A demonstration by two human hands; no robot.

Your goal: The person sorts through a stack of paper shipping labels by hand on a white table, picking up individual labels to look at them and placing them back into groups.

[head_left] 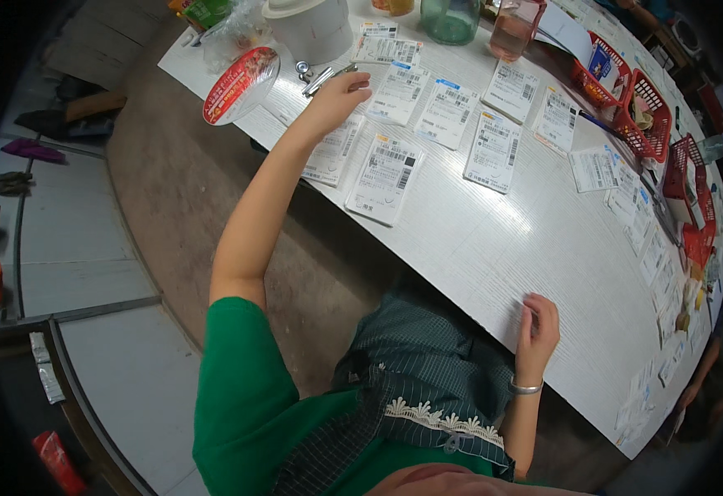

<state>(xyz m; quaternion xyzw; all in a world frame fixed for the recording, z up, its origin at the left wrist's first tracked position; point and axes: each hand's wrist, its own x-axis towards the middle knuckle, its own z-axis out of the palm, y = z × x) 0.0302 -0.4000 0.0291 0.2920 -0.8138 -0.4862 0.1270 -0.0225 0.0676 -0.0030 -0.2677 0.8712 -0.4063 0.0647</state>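
Note:
My left hand [341,101] reaches across the far left of the white table, palm down, fingers loosely stretched with no held thing visible. Right by its knuckles lies a metal clip [326,80], partly covered by the hand. Under my wrist is a stack of printed labels [334,153]; a second label stack [384,179] sits nearer the edge, and another [399,93] to the right of my fingers. With slightly bent fingers and the thumb apart, my right hand [538,331] rests at the near table edge, holding nothing visible. A bracelet [525,386] circles that wrist.
More label stacks [492,153] spread over the white table [494,248]. At the back stand a white bucket [310,33], a green glass jar [450,18] and a pinkish container [514,31]. Red baskets [643,116] line the right side. A round red-and-white fan [241,85] overhangs the left edge.

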